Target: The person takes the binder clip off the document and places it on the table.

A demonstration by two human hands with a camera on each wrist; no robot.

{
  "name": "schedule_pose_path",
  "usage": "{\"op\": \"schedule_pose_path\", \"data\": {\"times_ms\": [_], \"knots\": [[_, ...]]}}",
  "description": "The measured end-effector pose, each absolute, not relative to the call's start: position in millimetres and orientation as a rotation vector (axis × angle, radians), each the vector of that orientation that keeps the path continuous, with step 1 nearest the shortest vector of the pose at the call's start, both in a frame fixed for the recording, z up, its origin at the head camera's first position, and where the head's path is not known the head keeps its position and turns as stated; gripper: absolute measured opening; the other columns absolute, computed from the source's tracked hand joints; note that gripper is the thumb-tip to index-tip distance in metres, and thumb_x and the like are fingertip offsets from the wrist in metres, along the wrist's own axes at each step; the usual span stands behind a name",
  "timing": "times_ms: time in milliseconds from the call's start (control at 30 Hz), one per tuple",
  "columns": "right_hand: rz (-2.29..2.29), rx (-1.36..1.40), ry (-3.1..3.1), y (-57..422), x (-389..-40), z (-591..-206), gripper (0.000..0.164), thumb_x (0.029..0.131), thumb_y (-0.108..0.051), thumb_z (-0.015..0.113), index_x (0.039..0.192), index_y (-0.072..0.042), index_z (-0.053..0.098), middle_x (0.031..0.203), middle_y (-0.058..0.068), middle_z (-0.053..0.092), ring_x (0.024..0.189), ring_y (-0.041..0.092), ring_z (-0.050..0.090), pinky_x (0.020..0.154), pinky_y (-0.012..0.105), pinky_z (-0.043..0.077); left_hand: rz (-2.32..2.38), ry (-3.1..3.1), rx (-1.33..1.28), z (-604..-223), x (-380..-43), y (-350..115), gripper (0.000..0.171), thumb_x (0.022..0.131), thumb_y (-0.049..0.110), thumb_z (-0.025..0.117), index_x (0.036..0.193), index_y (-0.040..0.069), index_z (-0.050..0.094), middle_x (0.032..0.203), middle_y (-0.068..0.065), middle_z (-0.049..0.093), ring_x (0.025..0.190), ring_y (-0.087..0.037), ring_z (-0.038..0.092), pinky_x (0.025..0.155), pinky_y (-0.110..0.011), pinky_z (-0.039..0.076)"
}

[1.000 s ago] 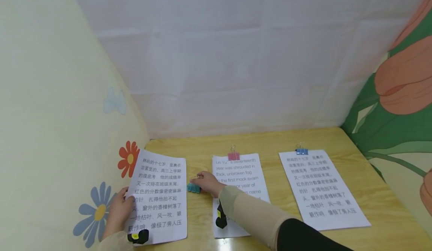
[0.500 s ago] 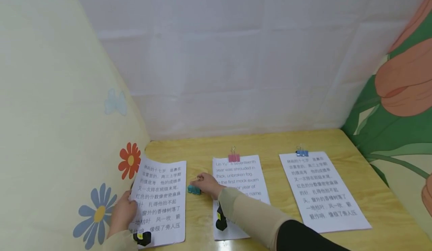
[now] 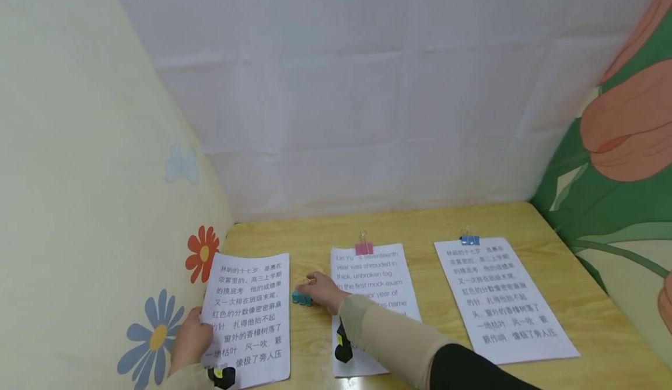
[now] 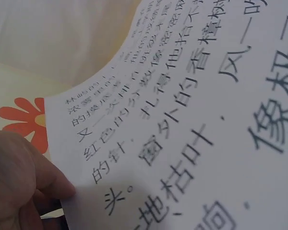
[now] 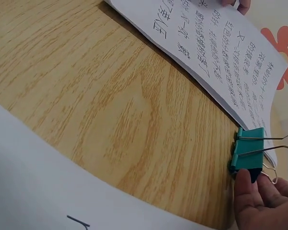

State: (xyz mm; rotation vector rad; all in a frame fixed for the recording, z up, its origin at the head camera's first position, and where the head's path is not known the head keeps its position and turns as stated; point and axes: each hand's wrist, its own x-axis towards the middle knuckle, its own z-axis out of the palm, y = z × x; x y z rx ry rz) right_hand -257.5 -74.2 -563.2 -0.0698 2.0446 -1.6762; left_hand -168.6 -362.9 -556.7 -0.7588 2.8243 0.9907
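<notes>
At the left of the table lies a stack of printed paper [image 3: 247, 314] with Chinese text. My left hand [image 3: 192, 336] grips its left edge, the thumb on top in the left wrist view; the fingertips beneath are hidden. That edge is lifted and curves in the left wrist view. Just right of the stack, my right hand [image 3: 324, 292] holds a teal binder clip [image 5: 249, 151] between thumb and fingers, close over the tabletop. The clip's wire handles stick out toward the hand, and its jaw side is near the stack's edge but not on the paper.
A middle stack with English text [image 3: 370, 273], partly under my right forearm, carries a pink binder clip [image 3: 364, 248]. Farther right, another stack [image 3: 504, 302] has a blue clip [image 3: 469, 240]. Walls border the wooden table [image 3: 315, 232] at left, back and right.
The left stack's raised left side has come down, its top edge now straighter. My left hand has moved slightly down and right with it. The right hand stays at the teal binder clip.
</notes>
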Motion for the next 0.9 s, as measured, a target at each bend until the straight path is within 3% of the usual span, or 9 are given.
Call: {"op": "schedule_pose_path", "data": {"times_ms": [200,533,700,900], "knots": [[-1.665,-0.05,2.034,-74.6,-254.2,-560.7,0.057,0.098,-0.02,0.071,0.145,0.005,0.049,0.121,0.013,0.063,0.101,0.021,0.062,0.088,0.037,0.055,0.959,2.922,-0.864,-566.1,-161.5,-361.7,0.043,0.091,-0.004,0.043,0.13,-0.022,0.044,0.104,-0.038,0.06,0.085,-0.045,0.061,0.076,-0.057,0.048],[-1.621,-0.044,2.06,-74.3,-256.1,-561.1,0.058,0.096,-0.02,0.071,0.147,-0.001,0.05,0.136,0.02,0.057,0.12,0.032,0.058,0.106,0.048,0.047,1.013,2.931,-0.828,-572.1,-165.2,-360.6,0.048,0.093,0.002,0.039,0.131,-0.028,0.041,0.109,-0.043,0.055,0.094,-0.05,0.058,0.085,-0.061,0.046],[-1.617,-0.031,2.056,-74.8,-257.8,-559.7,0.058,0.095,-0.02,0.07,0.147,-0.002,0.05,0.138,0.02,0.056,0.125,0.034,0.056,0.109,0.051,0.043,0.955,2.948,-0.783,-571.9,-164.2,-358.9,0.047,0.092,0.006,0.043,0.124,-0.028,0.043,0.108,-0.044,0.053,0.099,-0.055,0.055,0.088,-0.064,0.045],[-1.624,-0.025,2.048,-72.9,-256.8,-557.1,0.056,0.096,-0.019,0.07,0.146,-0.001,0.052,0.141,0.021,0.054,0.13,0.037,0.053,0.111,0.053,0.041,0.879,2.922,-0.852,-575.8,-162.7,-352.8,0.052,0.093,0.009,0.046,0.13,-0.027,0.038,0.116,-0.046,0.048,0.109,-0.06,0.05,0.093,-0.071,0.041]]}}
